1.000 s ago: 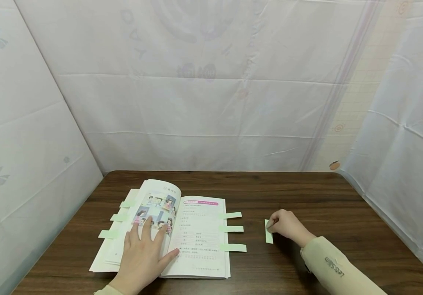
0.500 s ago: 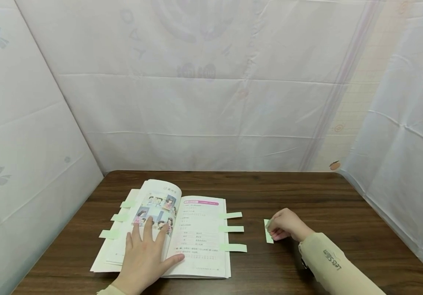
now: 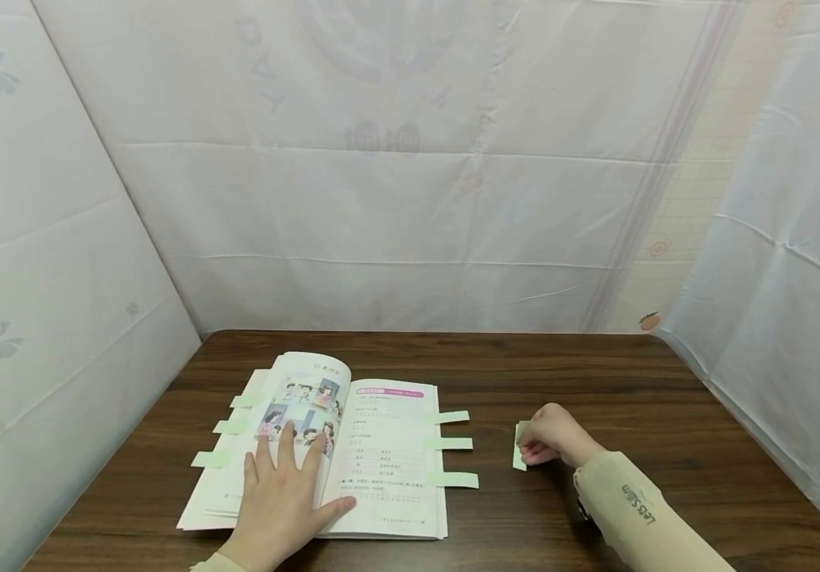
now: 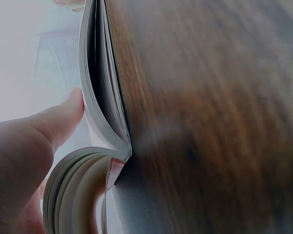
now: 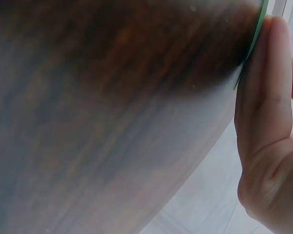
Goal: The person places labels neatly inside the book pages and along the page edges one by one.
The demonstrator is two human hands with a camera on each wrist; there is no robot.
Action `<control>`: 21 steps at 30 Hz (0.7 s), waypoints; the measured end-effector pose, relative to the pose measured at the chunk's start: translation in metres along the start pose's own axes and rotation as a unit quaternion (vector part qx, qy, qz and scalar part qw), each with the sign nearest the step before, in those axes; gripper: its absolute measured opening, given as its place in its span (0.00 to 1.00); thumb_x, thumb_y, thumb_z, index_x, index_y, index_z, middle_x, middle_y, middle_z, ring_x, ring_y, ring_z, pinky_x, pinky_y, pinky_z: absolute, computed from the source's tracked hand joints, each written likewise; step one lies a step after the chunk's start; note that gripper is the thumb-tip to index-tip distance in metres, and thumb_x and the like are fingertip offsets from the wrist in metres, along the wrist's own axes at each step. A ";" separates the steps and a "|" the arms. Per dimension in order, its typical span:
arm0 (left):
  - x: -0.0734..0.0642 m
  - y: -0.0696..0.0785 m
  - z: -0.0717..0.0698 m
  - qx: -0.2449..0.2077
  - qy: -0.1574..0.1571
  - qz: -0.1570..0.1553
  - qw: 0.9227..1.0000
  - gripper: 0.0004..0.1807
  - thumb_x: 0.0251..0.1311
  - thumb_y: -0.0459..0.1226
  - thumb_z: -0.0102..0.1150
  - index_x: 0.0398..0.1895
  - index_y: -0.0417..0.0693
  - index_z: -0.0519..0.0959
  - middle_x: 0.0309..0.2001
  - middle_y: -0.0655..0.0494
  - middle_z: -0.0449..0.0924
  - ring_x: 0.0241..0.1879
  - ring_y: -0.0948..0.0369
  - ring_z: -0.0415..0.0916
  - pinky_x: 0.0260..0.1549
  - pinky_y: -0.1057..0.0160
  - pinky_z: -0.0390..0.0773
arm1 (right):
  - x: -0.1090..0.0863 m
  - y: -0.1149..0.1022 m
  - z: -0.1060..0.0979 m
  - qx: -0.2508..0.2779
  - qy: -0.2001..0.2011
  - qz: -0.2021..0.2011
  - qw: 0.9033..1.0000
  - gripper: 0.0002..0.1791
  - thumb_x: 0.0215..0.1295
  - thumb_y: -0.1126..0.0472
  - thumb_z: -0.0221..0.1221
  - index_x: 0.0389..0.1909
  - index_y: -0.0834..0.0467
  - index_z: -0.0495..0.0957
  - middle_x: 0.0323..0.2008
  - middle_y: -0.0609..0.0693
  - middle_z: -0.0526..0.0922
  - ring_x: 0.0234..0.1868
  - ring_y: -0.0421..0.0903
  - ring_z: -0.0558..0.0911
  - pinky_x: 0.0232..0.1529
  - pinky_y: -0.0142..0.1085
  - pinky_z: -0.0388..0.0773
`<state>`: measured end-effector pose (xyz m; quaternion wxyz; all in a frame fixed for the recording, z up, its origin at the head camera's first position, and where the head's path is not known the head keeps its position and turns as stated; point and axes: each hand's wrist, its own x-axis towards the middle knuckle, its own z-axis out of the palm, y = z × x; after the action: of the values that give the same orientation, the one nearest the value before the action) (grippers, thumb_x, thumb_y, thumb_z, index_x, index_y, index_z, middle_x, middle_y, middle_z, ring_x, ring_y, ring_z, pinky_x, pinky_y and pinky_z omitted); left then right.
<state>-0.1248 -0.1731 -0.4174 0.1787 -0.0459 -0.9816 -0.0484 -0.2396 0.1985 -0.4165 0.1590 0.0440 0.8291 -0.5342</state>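
An open textbook (image 3: 388, 469) with printed pages and cartoon pictures lies at the left of the table. My left hand (image 3: 277, 504) rests on its left page with fingers spread; the thumb reaches across the fold to the right page. From the left wrist, the thumb (image 4: 63, 119) presses the edge of the curved page block (image 4: 90, 97). To the right of the book, my right hand (image 3: 556, 433) pinches a pale green sticky note strip (image 3: 518, 454) between thumb and curled fingers. At the right wrist, the strip's thin edge (image 5: 256, 36) shows by the fingertips.
Several pale green sticky tabs stick out from the book's right edge (image 3: 456, 444) and left edge (image 3: 210, 458). Dark wooden table (image 3: 524, 373) surrounds the book. White patterned cloth (image 3: 410, 199) hangs behind and at both sides.
My right fingers have curled in more at the green strip, and the strip has shifted and turned slightly. My left thumb has slid a little to the right on the page.
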 end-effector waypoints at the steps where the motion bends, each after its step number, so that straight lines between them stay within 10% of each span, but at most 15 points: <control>1: 0.000 0.000 0.000 0.000 0.000 0.000 1.000 0.52 0.37 0.69 0.69 0.63 0.47 0.75 0.64 0.23 0.64 0.61 0.17 0.57 0.55 0.21 0.57 | 0.000 0.000 0.001 0.003 0.003 -0.001 1.000 0.04 0.52 0.77 0.55 0.21 0.69 0.75 0.16 0.53 0.79 0.15 0.41 0.79 0.22 0.33 0.82; 21: -0.001 0.000 0.000 -0.002 -0.006 -0.004 1.000 0.52 0.38 0.70 0.69 0.64 0.47 0.74 0.65 0.23 0.63 0.62 0.17 0.56 0.56 0.20 0.56 | -0.008 0.005 -0.001 0.073 0.023 -0.011 0.997 0.05 0.56 0.75 0.60 0.26 0.69 0.73 0.22 0.55 0.81 0.21 0.42 0.83 0.28 0.33 0.84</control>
<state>-0.1244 -0.1732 -0.4178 0.1726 -0.0429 -0.9827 -0.0511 -0.2310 0.2028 -0.4183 0.1306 0.0583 0.7914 -0.5943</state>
